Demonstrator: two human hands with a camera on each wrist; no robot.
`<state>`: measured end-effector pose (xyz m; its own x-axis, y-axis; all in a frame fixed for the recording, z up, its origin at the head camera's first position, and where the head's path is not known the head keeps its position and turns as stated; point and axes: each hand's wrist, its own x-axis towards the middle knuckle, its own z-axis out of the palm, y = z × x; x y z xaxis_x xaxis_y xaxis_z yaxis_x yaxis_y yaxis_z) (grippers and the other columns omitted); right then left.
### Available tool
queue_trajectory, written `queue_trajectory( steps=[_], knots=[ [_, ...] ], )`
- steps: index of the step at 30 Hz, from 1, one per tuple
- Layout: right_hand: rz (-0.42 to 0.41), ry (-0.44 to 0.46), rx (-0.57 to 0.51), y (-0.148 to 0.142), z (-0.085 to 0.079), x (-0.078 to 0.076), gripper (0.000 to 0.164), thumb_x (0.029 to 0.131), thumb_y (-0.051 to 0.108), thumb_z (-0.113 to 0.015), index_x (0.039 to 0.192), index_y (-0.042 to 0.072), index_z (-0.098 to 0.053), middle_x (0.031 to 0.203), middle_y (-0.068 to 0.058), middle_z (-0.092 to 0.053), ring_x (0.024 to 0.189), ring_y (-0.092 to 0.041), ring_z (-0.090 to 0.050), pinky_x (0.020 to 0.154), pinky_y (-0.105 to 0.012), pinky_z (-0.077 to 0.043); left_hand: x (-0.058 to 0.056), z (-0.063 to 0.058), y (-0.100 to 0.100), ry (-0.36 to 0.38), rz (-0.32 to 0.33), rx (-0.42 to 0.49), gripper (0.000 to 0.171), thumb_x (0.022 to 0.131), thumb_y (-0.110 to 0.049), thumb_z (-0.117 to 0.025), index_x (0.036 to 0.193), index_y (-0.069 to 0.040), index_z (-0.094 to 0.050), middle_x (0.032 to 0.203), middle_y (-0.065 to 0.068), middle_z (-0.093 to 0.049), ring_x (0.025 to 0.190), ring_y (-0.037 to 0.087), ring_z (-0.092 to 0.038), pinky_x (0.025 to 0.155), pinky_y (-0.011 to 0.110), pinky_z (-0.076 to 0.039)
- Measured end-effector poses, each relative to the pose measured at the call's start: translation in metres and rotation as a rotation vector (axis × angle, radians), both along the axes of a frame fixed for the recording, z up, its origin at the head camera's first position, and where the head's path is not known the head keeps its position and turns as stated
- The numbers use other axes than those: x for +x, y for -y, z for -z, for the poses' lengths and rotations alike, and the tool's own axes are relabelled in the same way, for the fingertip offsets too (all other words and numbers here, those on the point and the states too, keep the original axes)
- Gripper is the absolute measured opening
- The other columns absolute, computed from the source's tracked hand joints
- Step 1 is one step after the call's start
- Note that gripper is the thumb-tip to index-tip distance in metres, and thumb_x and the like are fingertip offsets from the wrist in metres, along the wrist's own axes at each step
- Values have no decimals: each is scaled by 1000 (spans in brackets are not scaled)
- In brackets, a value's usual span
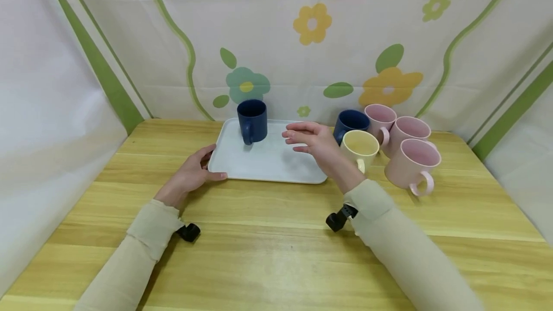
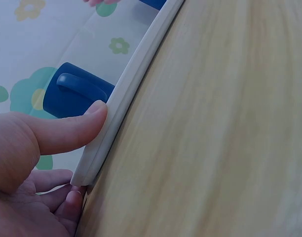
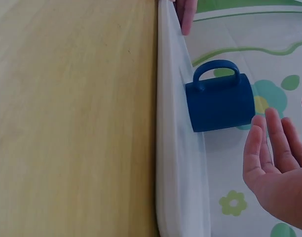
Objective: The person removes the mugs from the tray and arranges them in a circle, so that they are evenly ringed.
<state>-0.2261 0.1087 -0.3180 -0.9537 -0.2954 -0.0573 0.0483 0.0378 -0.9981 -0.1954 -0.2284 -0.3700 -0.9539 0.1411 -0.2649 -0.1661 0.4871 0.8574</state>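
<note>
A white tray [image 1: 263, 164] lies on the wooden table, and a navy mug [image 1: 254, 123] stands upright toward its back left, handle facing the front. My left hand [image 1: 191, 173] holds the tray's front left corner. In the left wrist view the thumb [image 2: 72, 132] presses on the rim while the other fingers are at the corner's underside. Over the tray's right part hovers my right hand [image 1: 317, 148], its fingers loosely extended and nothing in them. The right wrist view shows this hand [image 3: 277, 168] apart from the navy mug [image 3: 221, 102].
Right of the tray stand a second navy mug [image 1: 352, 121], a cream mug [image 1: 359, 148] and three pink mugs, the nearest pink mug [image 1: 408, 164] with its handle toward the front right. A flowered white curtain [image 1: 268, 23] hangs behind the table [image 1: 276, 253].
</note>
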Motion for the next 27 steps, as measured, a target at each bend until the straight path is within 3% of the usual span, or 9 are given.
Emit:
queue_trajectory(
  steps=[6, 15, 27],
  knots=[
    [-45, 31, -26, 19, 11, -13, 36, 106, 15, -64, 140, 4, -64, 142, -19, -69, 138, -44, -59, 118, -58, -47, 0, 0, 1, -1, 4, -4, 107, 94, -18, -83, 172, -10, -10, 177, 19, -21, 158, 41, -30, 130, 57, -28],
    [-78, 101, -28, 45, 22, -25, 47, 104, 11, -66, 150, 5, -58, 148, -15, -66, 142, -38, -58, 119, -55, -47, 0, 0, 1, -8, 12, -15, 107, 93, -18, -83, 172, -9, -10, 177, 20, -21, 159, 41, -28, 131, 56, -26],
    [-103, 114, -42, 60, 32, -35, 48, 104, 12, -68, 150, 8, -58, 151, -11, -65, 143, -26, -59, 117, -53, -49, 0, -1, 2, -15, 20, -22, 108, 94, -20, -83, 172, -10, -9, 177, 21, -21, 159, 42, -29, 130, 58, -27]
  ],
)
